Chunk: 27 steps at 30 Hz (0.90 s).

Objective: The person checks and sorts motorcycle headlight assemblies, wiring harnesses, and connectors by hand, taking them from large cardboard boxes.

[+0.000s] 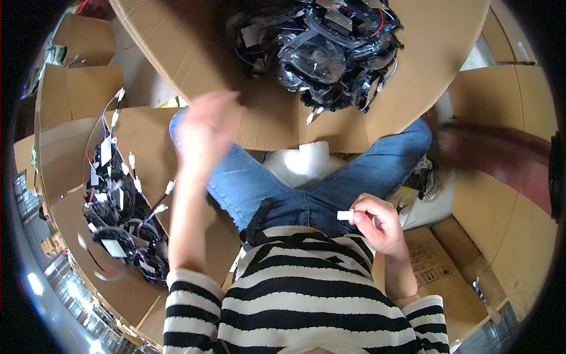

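My right hand (380,227) is closed in a pinch above my lap, holding a small white rectangular piece (345,215) that looks like a label or tag. Over the near left edge of a large cardboard box (271,133), my left hand (209,127) is smeared by motion, so its fingers cannot be made out. Inside that box lies a heap of black-framed clear plastic lamp-like units (315,56), with thin coloured wires and white connectors. Some of the units carry white labels.
To the left, another cardboard box (68,218) holds similar black units (121,200) with wires and white plugs. A white roll-like object (312,159) is between my knees. More cartons (489,100) stand at the right, beside a dark red beam (501,162).
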Each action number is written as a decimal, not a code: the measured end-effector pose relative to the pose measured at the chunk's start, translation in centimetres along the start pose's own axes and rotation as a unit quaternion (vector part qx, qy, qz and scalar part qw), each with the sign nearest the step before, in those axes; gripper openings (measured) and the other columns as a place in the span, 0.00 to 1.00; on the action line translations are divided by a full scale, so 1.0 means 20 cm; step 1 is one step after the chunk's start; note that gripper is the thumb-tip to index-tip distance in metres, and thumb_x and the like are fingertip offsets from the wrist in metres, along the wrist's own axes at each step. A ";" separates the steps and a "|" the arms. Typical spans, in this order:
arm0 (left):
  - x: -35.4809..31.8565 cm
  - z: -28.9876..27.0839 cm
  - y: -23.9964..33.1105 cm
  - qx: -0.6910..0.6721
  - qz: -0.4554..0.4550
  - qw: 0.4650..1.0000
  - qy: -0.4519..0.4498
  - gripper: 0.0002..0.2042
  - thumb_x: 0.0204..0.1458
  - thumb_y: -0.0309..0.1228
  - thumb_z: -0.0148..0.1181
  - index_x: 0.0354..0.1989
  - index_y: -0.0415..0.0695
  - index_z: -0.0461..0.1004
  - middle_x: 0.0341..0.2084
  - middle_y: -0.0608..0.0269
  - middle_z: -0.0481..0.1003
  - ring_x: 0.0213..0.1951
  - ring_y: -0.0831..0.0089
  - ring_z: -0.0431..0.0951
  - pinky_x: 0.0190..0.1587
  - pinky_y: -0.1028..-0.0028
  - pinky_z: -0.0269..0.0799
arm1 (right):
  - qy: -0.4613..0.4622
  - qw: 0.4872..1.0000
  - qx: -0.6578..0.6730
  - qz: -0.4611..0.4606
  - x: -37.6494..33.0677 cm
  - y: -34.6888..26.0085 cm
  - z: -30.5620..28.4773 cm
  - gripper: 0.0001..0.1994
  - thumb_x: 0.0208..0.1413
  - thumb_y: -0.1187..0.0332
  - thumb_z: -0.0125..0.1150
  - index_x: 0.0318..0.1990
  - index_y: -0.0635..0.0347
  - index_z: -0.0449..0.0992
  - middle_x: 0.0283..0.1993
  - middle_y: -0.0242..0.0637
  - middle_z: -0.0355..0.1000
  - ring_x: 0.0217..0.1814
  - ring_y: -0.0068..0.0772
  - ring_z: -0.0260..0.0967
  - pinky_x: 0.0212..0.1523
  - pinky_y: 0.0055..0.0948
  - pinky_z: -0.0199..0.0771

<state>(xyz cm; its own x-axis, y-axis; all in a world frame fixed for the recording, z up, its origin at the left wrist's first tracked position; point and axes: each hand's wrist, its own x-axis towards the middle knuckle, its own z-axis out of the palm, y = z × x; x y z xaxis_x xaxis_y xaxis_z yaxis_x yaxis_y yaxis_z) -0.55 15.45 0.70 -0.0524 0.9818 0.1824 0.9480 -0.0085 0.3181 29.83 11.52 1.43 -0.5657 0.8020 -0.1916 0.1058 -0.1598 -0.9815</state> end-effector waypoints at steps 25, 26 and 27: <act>0.70 0.77 0.42 0.259 0.400 0.836 -0.272 0.08 0.40 0.33 0.49 0.23 0.45 0.73 0.30 0.61 0.71 0.41 0.63 0.67 0.52 0.61 0.54 | 0.034 0.999 0.019 0.026 -0.02 0.06 -0.10 0.02 0.46 0.77 0.49 0.24 0.66 0.66 0.23 0.39 0.65 0.24 0.34 0.62 0.24 0.25 0.60; 0.72 0.70 0.38 0.179 0.377 0.879 -0.228 0.07 0.40 0.32 0.49 0.23 0.43 0.72 0.30 0.59 0.71 0.40 0.62 0.67 0.50 0.63 0.56 | 0.033 0.999 0.014 0.022 -0.01 0.06 -0.09 0.02 0.46 0.76 0.50 0.25 0.66 0.66 0.23 0.39 0.65 0.24 0.34 0.63 0.24 0.26 0.61; 0.73 0.64 0.33 0.095 0.352 0.913 -0.181 0.07 0.40 0.31 0.49 0.24 0.41 0.71 0.30 0.58 0.70 0.38 0.60 0.67 0.47 0.64 0.59 | 0.034 0.999 0.007 0.018 -0.01 0.06 -0.08 0.02 0.46 0.76 0.50 0.25 0.65 0.67 0.23 0.39 0.65 0.24 0.34 0.63 0.24 0.26 0.61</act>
<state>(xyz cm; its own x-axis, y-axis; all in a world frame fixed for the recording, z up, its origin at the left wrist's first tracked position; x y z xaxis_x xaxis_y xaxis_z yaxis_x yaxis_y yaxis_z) 8.99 32.17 -6.53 0.6653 0.7449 -0.0509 0.7465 -0.6622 0.0660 31.48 12.07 0.24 -0.5054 0.8323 -0.2277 0.1134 -0.1975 -0.9737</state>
